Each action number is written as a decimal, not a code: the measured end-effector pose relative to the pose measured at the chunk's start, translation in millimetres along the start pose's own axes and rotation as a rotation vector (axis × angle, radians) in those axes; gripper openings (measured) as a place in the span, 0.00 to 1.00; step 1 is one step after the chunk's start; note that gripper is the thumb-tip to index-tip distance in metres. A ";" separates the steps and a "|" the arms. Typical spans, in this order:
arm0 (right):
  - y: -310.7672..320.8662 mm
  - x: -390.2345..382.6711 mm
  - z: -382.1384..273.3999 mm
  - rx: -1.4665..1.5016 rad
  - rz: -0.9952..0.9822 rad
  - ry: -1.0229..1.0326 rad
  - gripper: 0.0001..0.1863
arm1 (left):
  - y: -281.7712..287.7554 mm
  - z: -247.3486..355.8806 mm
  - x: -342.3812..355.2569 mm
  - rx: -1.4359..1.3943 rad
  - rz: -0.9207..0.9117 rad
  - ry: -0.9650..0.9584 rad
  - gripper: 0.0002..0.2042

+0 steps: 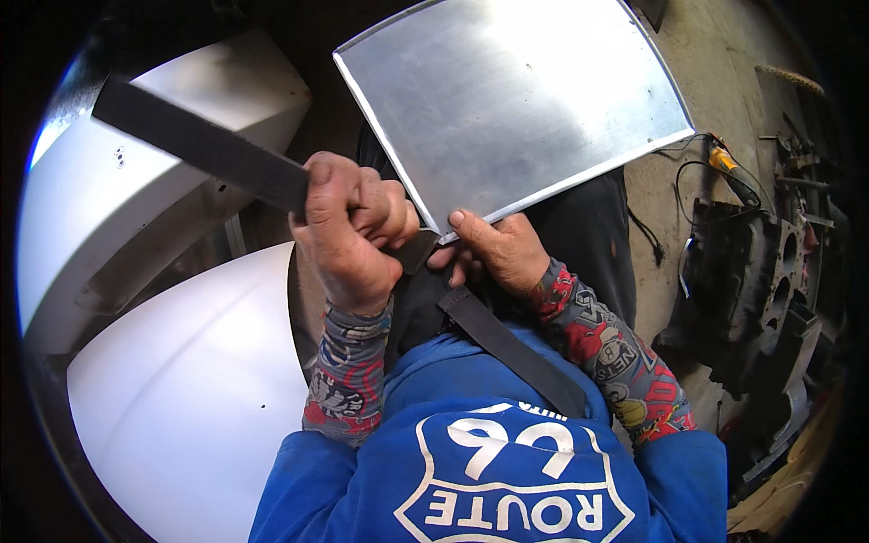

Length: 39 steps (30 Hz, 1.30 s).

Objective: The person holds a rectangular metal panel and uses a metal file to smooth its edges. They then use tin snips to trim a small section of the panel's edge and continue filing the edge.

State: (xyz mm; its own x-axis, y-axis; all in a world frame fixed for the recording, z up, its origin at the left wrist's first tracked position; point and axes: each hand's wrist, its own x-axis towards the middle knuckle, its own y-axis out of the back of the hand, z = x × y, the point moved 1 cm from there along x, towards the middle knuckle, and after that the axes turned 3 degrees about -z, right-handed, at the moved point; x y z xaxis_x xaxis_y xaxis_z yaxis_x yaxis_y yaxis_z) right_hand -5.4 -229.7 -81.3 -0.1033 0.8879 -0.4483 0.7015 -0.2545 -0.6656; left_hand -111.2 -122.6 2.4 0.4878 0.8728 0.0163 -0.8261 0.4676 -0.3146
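Observation:
My left hand [348, 222] is closed on a long, dark, flat strip [199, 140] that angles up to the left. A small dark flat piece [415, 253] shows beside its fingers, at the lower corner of a square silver metal panel [516, 100] with folded edges. My right hand [502, 249] grips that panel at the same corner, thumb on top and fingertips underneath. Another dark flat strip [511, 348] lies diagonally across my lap, just below the corner. What exactly my left fingertips touch is partly hidden.
Large white curved panels [172, 380] and a white part with holes [81, 217] sit at my left. On the concrete floor [724, 109] at my right lie a yellow-and-black power tool [733, 172] with cables and a pile of black vehicle parts [742, 317].

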 end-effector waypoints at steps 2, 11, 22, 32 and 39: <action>0.5 -1.1 1.0 0.006 0.004 -0.004 0.20 | 4.9 2.3 -1.3 -0.022 -0.045 -0.023 0.18; 1.3 -0.1 4.7 -0.032 0.002 -0.032 0.20 | 1.9 0.5 -6.5 -0.083 -0.036 -0.016 0.18; 5.4 1.9 6.3 -0.069 0.008 -0.045 0.19 | -13.5 -9.9 -6.3 0.082 0.149 -0.016 0.18; 5.6 -0.2 5.9 -0.061 -0.012 -0.009 0.19 | -3.1 -4.8 -4.2 -0.027 0.222 0.079 0.20; 6.0 0.1 8.8 -0.023 0.008 -0.027 0.19 | -1.9 -5.8 -5.2 -0.015 0.249 0.116 0.20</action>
State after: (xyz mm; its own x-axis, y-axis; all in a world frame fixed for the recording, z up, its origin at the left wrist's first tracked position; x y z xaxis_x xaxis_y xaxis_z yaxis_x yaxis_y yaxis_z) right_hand -7.4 -234.5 -90.6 -0.1170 0.8750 -0.4698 0.7182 -0.2522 -0.6485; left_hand -110.6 -128.8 -2.6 0.2998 0.9384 -0.1721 -0.9208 0.2374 -0.3096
